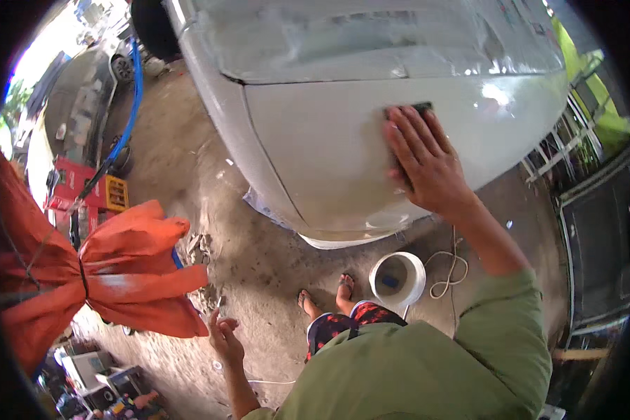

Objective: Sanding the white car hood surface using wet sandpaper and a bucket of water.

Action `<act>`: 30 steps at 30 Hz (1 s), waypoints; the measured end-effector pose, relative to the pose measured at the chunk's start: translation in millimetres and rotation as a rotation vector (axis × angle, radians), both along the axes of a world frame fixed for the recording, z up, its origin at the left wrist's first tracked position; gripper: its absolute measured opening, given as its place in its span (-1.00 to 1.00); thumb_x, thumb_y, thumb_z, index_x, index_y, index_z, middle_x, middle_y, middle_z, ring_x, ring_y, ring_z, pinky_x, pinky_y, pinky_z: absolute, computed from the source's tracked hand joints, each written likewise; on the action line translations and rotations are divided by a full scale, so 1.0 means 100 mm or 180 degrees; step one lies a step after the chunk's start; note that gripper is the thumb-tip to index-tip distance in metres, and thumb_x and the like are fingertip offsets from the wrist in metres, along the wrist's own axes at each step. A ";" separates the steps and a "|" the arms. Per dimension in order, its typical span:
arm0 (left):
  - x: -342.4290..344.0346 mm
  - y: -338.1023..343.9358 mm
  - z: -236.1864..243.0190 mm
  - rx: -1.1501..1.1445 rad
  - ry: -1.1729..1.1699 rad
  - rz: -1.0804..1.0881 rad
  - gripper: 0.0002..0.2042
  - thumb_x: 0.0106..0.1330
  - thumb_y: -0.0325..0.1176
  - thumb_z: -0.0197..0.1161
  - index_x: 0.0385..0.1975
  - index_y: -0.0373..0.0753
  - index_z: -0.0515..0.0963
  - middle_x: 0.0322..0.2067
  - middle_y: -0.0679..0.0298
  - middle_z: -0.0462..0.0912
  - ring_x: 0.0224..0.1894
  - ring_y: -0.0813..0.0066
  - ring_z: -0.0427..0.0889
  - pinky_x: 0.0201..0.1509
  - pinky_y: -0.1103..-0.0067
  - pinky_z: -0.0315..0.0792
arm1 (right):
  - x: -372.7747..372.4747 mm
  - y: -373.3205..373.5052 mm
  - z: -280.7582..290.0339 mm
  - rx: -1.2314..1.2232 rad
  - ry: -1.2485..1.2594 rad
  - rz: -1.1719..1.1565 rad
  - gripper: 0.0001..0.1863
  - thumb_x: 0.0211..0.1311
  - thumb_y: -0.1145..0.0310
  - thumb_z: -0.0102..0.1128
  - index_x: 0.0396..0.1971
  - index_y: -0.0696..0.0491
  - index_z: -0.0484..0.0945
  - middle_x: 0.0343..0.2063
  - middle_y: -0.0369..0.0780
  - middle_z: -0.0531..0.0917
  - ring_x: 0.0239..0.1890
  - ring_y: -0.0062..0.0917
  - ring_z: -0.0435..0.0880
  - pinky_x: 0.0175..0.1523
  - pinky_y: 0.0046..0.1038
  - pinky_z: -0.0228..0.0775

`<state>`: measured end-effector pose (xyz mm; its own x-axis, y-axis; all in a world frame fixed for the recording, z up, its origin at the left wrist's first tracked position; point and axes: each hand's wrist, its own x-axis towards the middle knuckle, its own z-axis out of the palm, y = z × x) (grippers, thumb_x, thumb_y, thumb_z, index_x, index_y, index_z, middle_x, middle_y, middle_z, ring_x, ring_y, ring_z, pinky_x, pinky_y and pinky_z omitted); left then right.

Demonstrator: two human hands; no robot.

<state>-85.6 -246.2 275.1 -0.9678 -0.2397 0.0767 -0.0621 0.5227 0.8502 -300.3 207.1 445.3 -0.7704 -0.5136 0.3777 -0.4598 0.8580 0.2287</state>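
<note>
Looking at a big pale vehicle panel (322, 140) across the upper centre: smooth, satiny, glaring white toward upper right. Below, rough brown floor (252, 287), littered with scraps. Over at left, bunched orange cloth (129, 283), cinched at the middle; lower centre, white bucket (421, 280). Upper right of centre, right hand (427, 157) stretched flat, holding against the panel! Lower left, left hand (225, 339) half curled, impossible to say if gripping. And under the right fingers, a dark pad (423, 107), mostly hidden.

dark block (423, 107) mostly hidden by right fingers (420, 129), white car (308, 133) cropped
</note>
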 end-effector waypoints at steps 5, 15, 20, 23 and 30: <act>-0.34 0.20 -0.08 0.0240 0.0139 -0.0242 -0.69 0.50 -0.35 -0.07 0.15 -0.32 0.37 -0.40 0.18 0.60 -0.38 0.50 0.57 -0.24 0.55 0.51 | -0.40 -0.99 0.09 -0.0075 0.0153 0.0078 -0.23 0.25 -0.04 0.02 0.36 0.09 0.18 0.38 -0.18 0.22 0.46 -0.34 0.04 0.51 -0.20 -0.19; 0.23 -0.01 -0.15 0.0694 -0.0464 0.0450 -0.68 0.53 -0.28 -0.13 0.00 -0.37 0.47 -0.53 0.25 0.60 -0.49 0.55 0.53 -0.33 0.63 0.45 | 0.16 0.22 -0.23 -0.0961 0.0347 -0.0582 -0.12 0.20 0.02 0.11 0.40 0.16 0.02 0.41 -0.04 0.07 0.48 -0.17 -0.07 0.51 -0.04 -0.34; -0.36 0.35 -0.12 0.0536 0.0230 -0.0585 -0.69 0.54 -0.30 -0.15 0.01 -0.37 0.46 -0.51 0.22 0.62 -0.48 0.52 0.55 -0.30 0.60 0.45 | -0.31 -0.88 -0.11 -0.0498 0.0209 -0.0091 -0.17 0.27 -0.11 -0.05 0.40 0.11 0.07 0.43 -0.17 0.09 0.49 -0.35 -0.03 0.53 -0.15 -0.37; -0.25 0.32 0.14 0.0204 0.0361 -0.0644 -0.69 0.53 -0.31 -0.14 0.01 -0.38 0.46 -0.49 0.18 0.63 -0.47 0.49 0.57 -0.30 0.57 0.48 | 0.03 -0.20 -0.23 -0.0706 0.0071 -0.0104 -0.24 0.31 -0.03 -0.04 0.41 0.03 0.06 0.42 -0.19 0.14 0.48 -0.36 0.01 0.53 -0.20 -0.28; -0.02 0.15 0.07 0.0418 0.0476 -0.0844 -0.72 0.48 -0.34 -0.03 -0.13 -0.43 0.55 -0.45 0.17 0.66 -0.43 0.45 0.63 -0.31 0.53 0.54 | 0.56 0.55 -0.23 -0.1833 0.0165 -0.0362 -0.39 0.42 0.12 -0.08 0.37 0.07 0.17 0.38 -0.12 0.22 0.44 -0.24 0.11 0.51 -0.22 -0.17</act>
